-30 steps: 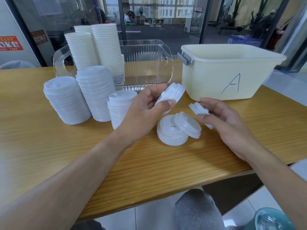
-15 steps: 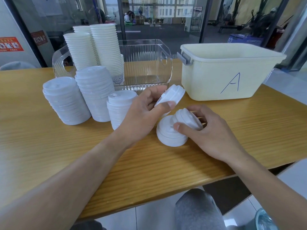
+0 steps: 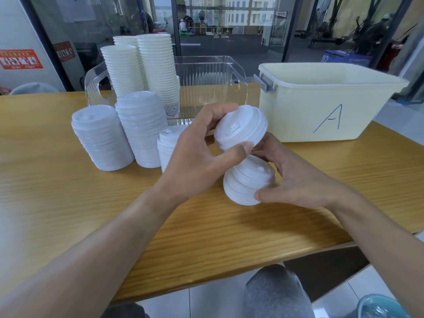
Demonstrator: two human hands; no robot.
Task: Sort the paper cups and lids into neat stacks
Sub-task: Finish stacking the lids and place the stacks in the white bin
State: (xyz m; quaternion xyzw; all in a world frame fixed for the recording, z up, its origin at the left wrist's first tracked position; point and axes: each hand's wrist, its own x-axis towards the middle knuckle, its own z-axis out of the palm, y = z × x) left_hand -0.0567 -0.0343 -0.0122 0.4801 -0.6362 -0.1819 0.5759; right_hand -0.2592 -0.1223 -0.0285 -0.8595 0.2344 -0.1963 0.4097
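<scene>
My left hand [image 3: 197, 157] pinches a few nested lids [image 3: 241, 128] between thumb and fingers, tilted so the tops face me and I can see they sit square. My right hand [image 3: 296, 180] curls round a short lid pile [image 3: 247, 182] on the table [image 3: 68, 203], thumb low at its front edge, steadying it so the next lids seat cleanly. Three finished lid stacks [image 3: 142, 131] stand close together to the left, out of my working space. Behind them the cups [image 3: 158, 70] rise in tall columns at the clear bin [image 3: 206, 74]. The tub [image 3: 325, 102] marked A sits far right, untouched.
</scene>
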